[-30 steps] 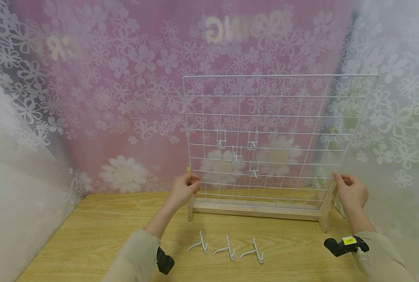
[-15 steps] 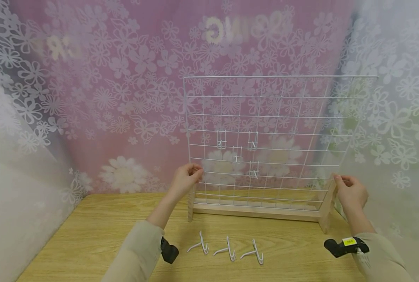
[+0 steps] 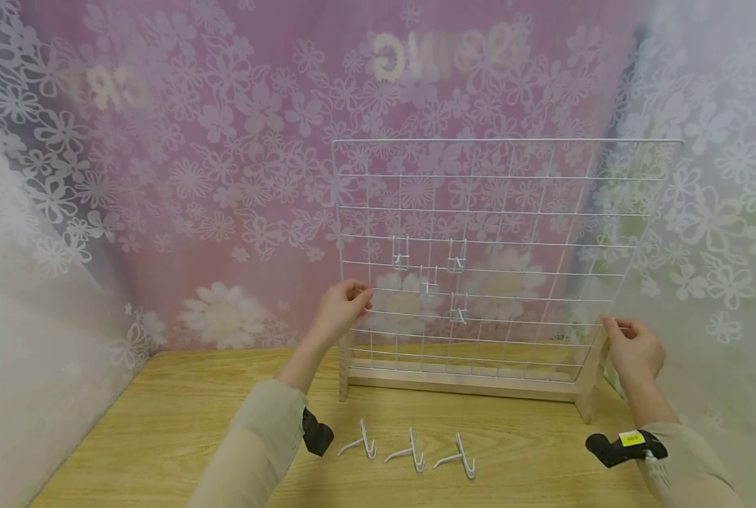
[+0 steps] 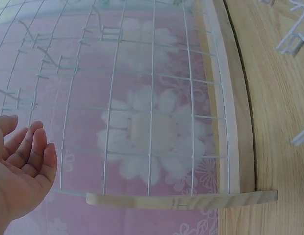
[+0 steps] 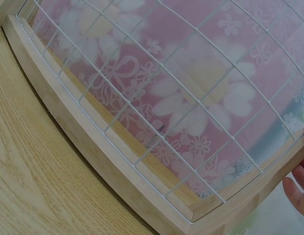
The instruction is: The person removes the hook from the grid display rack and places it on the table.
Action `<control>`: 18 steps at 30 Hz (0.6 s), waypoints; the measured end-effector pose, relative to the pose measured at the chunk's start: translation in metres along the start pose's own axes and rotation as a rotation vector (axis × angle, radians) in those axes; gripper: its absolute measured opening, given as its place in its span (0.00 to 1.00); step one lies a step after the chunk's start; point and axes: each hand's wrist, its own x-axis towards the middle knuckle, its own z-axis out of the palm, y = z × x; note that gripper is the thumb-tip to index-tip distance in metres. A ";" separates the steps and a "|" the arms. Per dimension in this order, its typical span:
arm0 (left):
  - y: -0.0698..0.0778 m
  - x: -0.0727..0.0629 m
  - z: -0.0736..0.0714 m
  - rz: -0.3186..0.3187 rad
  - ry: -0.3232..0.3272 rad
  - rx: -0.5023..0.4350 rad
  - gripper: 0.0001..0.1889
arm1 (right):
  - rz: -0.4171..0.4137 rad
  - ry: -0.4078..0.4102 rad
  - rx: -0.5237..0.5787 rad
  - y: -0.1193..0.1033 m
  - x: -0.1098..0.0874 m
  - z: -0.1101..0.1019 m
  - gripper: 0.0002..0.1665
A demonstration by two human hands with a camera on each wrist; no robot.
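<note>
A white wire grid panel (image 3: pixel 505 141) stands upright in a wooden stand (image 3: pixel 460 387). Several white wire hooks (image 3: pixel 457 263) hang from its middle rows. My left hand (image 3: pixel 344 307) is at the panel's left edge above the wooden upright; in the left wrist view its fingers (image 4: pixel 32 149) are loosely bent, with nothing between them and the thumb. At the other side my right hand (image 3: pixel 634 347) pinches the top of the stand's right upright (image 3: pixel 587 398). Only some of its fingers (image 5: pixel 296 186) show at the edge of the right wrist view.
Three loose white hooks, left (image 3: pixel 368 443), middle (image 3: pixel 414 453) and right (image 3: pixel 462 457), lie in a row on the wood-grain table (image 3: pixel 181 423) before the stand. A pink flowered curtain (image 3: pixel 244 176) hangs behind; pale sheets flank both sides.
My left hand has risen along the panel's left edge and shifted slightly right, off the upright's top. My right hand keeps its place, and the hooks have stayed put.
</note>
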 end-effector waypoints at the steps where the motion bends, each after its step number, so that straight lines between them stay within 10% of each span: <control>1: 0.001 0.001 0.001 0.000 0.000 -0.009 0.13 | 0.000 -0.002 0.000 0.000 0.000 0.000 0.32; 18: 0.027 0.024 0.010 -0.006 0.016 -0.053 0.15 | 0.003 0.010 0.003 0.001 0.002 0.001 0.33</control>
